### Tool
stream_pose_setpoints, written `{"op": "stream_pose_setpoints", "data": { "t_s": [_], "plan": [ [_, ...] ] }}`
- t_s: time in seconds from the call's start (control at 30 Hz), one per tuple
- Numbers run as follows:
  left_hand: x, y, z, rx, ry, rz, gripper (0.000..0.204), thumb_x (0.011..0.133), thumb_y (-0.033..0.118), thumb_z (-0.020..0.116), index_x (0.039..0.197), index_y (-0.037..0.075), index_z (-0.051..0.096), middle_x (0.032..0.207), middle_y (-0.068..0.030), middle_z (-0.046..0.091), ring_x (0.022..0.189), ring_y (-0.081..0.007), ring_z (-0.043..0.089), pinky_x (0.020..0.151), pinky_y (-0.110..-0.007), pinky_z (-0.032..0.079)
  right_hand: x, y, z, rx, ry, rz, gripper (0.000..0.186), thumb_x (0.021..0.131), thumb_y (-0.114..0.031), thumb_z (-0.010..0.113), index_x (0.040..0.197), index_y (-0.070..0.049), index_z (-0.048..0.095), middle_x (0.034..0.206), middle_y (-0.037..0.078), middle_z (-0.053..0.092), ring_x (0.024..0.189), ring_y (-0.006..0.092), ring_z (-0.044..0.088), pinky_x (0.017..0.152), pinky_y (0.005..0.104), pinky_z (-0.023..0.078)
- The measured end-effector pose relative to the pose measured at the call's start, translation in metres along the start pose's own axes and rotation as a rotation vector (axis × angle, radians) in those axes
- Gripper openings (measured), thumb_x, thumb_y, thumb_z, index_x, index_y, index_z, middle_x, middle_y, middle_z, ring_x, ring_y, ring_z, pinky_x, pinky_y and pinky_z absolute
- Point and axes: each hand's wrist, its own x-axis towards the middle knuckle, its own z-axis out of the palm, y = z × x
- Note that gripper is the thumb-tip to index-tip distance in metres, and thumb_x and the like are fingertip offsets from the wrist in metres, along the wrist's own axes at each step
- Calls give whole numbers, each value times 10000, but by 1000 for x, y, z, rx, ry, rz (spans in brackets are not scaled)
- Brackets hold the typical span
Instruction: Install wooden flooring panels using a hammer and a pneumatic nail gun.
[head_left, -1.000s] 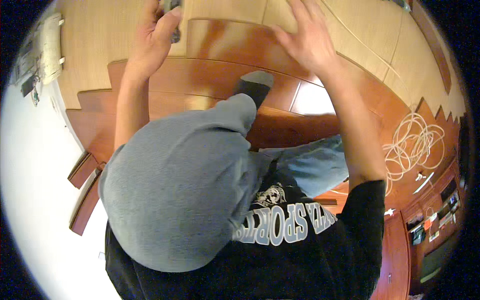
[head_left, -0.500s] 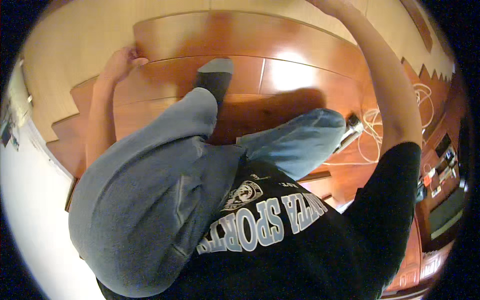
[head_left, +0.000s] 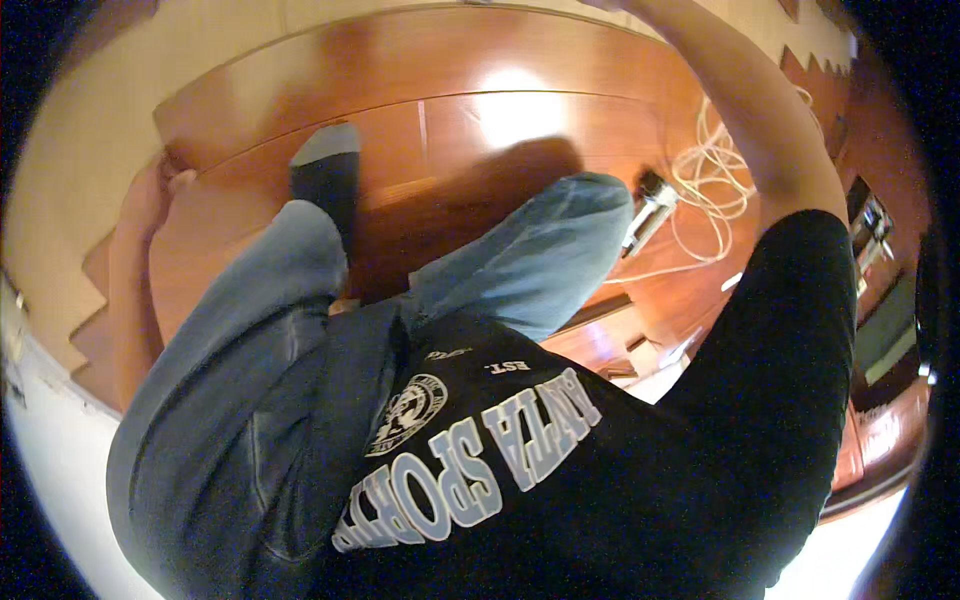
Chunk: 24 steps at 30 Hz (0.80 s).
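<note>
I crouch over a floor of glossy red-brown laminate planks (head_left: 480, 60). My left hand (head_left: 150, 195) lies against the left end of one plank (head_left: 230, 215), where the planks meet tan underlay (head_left: 70, 150); it holds nothing. My right arm (head_left: 760, 130) reaches up and away over the planks, and its hand is cut off by the top edge of the picture. My knees in blue jeans (head_left: 540, 250) and a foot in a dark sock (head_left: 325, 170) rest on the planks between the arms.
A loose coil of white cable (head_left: 730, 160) lies on the planks at the right, with a small silver cylindrical tool (head_left: 650, 205) beside my right knee. Short plank offcuts (head_left: 620, 345) lie under my right arm. A white wall base (head_left: 40, 420) runs at the lower left.
My left hand has come down from the far planks to the left plank end. My right hand has reached farther away and left the picture. My head has dropped lower over my knees.
</note>
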Motion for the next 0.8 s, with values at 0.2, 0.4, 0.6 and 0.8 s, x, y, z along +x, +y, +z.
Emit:
{"op": "stream_pose_setpoints", "data": {
  "t_s": [0.2, 0.4, 0.6, 0.8],
  "plan": [
    [29, 145, -1, 765, 42, -106, 410, 976, 395, 592, 1235, 78, 582, 1143, -183, 692, 992, -391, 672, 832, -486, 548, 3, 10, 13, -61, 52, 24, 422, 919, -135, 533, 1338, -99, 575, 1058, 209, 712, 999, 401, 674, 852, 501, 520],
    [90, 274, 42, 516, -187, 416, 432, 954, 448, 592, 955, 33, 715, 956, -185, 722, 927, -382, 694, 787, -489, 562, -1, -3, 2, -21, 58, 22, 341, 915, -142, 546, 1245, -83, 610, 1031, 219, 709, 968, 393, 684, 832, 509, 523],
    [113, 288, 48, 657, -263, 403, 444, 929, 457, 650, 929, 26, 757, 965, -185, 743, 925, -349, 723, 791, -454, 587, 10, -6, -30, -4, 200, -84, 349, 926, -161, 555, 1245, -25, 594, 1022, 250, 704, 959, 416, 680, 830, 512, 526],
    [119, 276, 64, 698, -238, 534, 569, 939, 554, 563, 817, 27, 740, 832, -196, 724, 832, -379, 716, 723, -486, 575, 17, -42, -19, 71, 40, -93, 340, 939, -141, 521, 1255, -32, 587, 1156, 236, 685, 1044, 411, 656, 877, 504, 517]
  ]
}}
